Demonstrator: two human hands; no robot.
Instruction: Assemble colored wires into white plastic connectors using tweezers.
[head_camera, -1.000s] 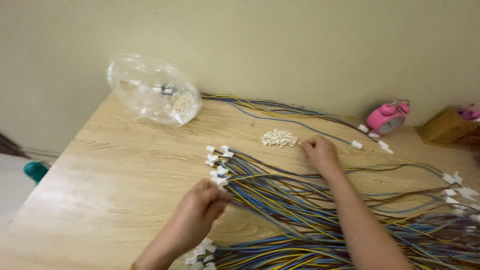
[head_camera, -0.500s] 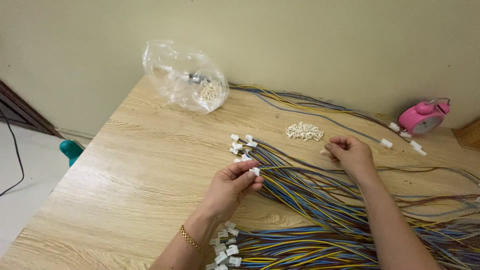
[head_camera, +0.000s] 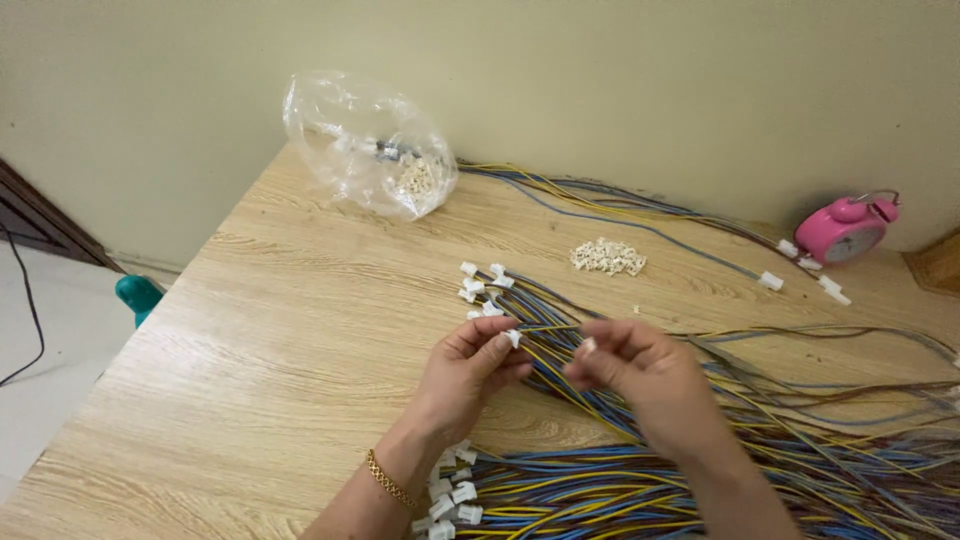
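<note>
**Two hands fitting a small white plug onto a wire end**

The left hand (head_camera: 470, 365) pinches a small white plug (head_camera: 513, 338) between thumb and fingertips, with thin yellow and blue wires running from it toward the right. The right hand (head_camera: 630, 375) is closed on a second tiny white piece (head_camera: 589, 345), held at its fingertips just beside the left hand's plug; the two hands sit close together above the wooden table (head_camera: 280, 340) but do not touch. A gold bracelet (head_camera: 388, 480) rings the left wrist.

Just beyond the hands lies a cluster of wire ends already capped with white plugs (head_camera: 483, 287), and another batch of capped ends (head_camera: 448, 500) rests near the left forearm at the table's near edge. Judging from these, a good many wires look finished. A thick spread of yellow, blue and brown wires (head_camera: 800, 470) covers the right side of the table; whether their far ends are capped cannot be told from here. A few more plugged wires (head_camera: 770, 281) lie near a pink alarm clock (head_camera: 845, 230).

Supplies appear plentiful: a small heap of loose white pieces (head_camera: 607, 257) sits beyond the hands, and a clear plastic bag (head_camera: 365, 145) near the wall holds more. On that showing, the work seems well under way, with plenty left.
</note>
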